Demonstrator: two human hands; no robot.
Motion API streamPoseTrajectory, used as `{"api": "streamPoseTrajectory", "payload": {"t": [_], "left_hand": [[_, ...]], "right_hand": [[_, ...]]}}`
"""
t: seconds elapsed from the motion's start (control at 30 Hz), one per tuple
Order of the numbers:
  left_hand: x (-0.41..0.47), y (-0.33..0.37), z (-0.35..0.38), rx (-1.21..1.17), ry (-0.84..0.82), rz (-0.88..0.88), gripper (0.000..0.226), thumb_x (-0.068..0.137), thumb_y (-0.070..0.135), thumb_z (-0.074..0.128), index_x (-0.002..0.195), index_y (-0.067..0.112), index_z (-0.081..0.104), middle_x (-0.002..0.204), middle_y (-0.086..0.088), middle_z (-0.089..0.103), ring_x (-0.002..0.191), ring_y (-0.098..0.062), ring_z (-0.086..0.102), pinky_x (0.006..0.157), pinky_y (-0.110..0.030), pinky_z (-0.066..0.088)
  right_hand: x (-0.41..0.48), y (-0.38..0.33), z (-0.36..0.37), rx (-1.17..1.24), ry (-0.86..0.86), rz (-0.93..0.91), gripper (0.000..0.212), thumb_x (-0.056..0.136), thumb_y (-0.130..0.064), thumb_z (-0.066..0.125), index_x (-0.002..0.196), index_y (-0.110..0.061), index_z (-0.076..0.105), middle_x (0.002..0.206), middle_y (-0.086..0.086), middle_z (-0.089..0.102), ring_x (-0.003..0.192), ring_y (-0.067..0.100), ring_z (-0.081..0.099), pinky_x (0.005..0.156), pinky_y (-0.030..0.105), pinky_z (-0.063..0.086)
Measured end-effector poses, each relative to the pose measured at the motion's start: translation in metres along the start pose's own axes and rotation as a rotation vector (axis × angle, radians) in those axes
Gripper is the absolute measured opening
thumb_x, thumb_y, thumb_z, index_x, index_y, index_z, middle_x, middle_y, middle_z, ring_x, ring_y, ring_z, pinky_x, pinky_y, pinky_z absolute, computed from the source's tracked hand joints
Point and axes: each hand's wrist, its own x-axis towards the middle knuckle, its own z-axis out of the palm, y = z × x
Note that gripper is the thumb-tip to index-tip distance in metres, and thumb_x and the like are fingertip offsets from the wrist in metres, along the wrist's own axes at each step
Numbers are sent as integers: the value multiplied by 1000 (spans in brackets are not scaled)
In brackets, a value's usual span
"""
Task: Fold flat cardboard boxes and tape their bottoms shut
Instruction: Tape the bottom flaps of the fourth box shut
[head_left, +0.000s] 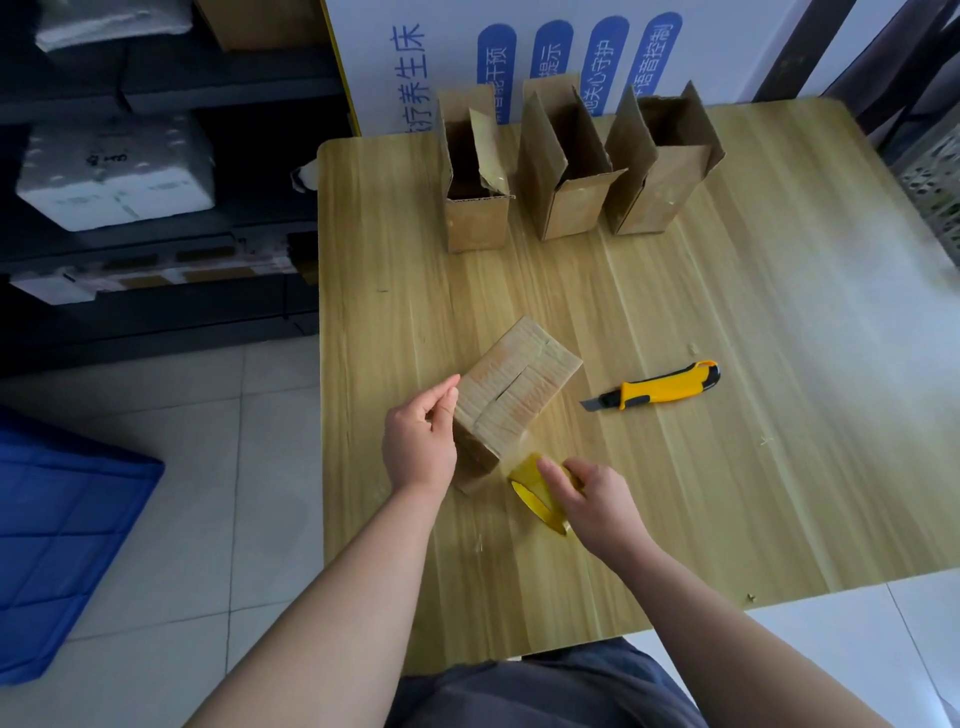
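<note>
The left hand (418, 436) is against the left side of the cardboard box (519, 384), fingers curled, thumb and forefinger pinching its upper left edge. The right hand (597, 499) grips the yellow tape roll (537, 493) just below the near corner of that box, fingers wrapped round the roll and the forefinger laid along its top. A short stretch of translucent tape (524, 449) runs from the roll up to the near edge of the box.

The box stands near the front left of the wooden table (779, 364) with its bottom turned up. The flaps there are folded shut and meet along a seam in the middle, with a narrow gap showing.

To the right of the box, apart from it, lies a yellow and black utility knife (660, 389), its blade end pointing left.

At the far edge of the table 3 more boxes stand upright in a row with their top flaps raised: left box (475, 223), middle box (569, 208), right box (657, 192). Behind them leans a white board (727, 47) with blue print.

Left of the table are dark shelves holding a white foam box (114, 171), and a blue crate (62, 545) sits on the tiled floor.
</note>
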Motion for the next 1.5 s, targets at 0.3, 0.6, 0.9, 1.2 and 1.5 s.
{"api": "streamPoseTrajectory", "payload": {"t": [0.3,0.6,0.9,1.2,1.5], "left_hand": [[-10,5,-11,391,-142,114,71,80,75,45,141,39,46,133,6,57,120,-22,51,102,-45,42],[-36,15,11,70,-45,-101,69,83,37,73,143,40,37,143,-4,26,126,-17,40,95,-24,35],[-48,28,23,12,53,-199,46,89,36,66,133,40,54,126,-1,32,110,-13,48,94,-18,31],[-52,21,21,-59,-105,-261,53,93,40,60,140,54,38,139,-1,41,121,-12,45,107,-27,31],[-66,39,39,-170,190,-307,33,90,24,68,120,36,60,85,4,58,61,-17,66,66,-42,60]], "right_hand": [[-1,-4,-12,12,-168,-67,20,95,-20,46,80,-9,54,69,0,50,64,14,45,58,32,37],[8,8,-29,43,-248,-112,15,97,-28,54,88,-17,60,73,-5,54,68,9,49,61,23,39],[16,21,-37,-55,-301,-202,23,95,-38,55,77,-24,56,63,-9,50,56,5,43,50,17,33],[18,43,-50,-77,-369,-318,18,91,-37,62,96,-20,64,79,-4,62,72,13,55,67,28,44],[26,41,-52,-67,-416,-318,11,90,-33,65,85,-24,61,67,-12,56,58,1,48,56,15,38]]}}
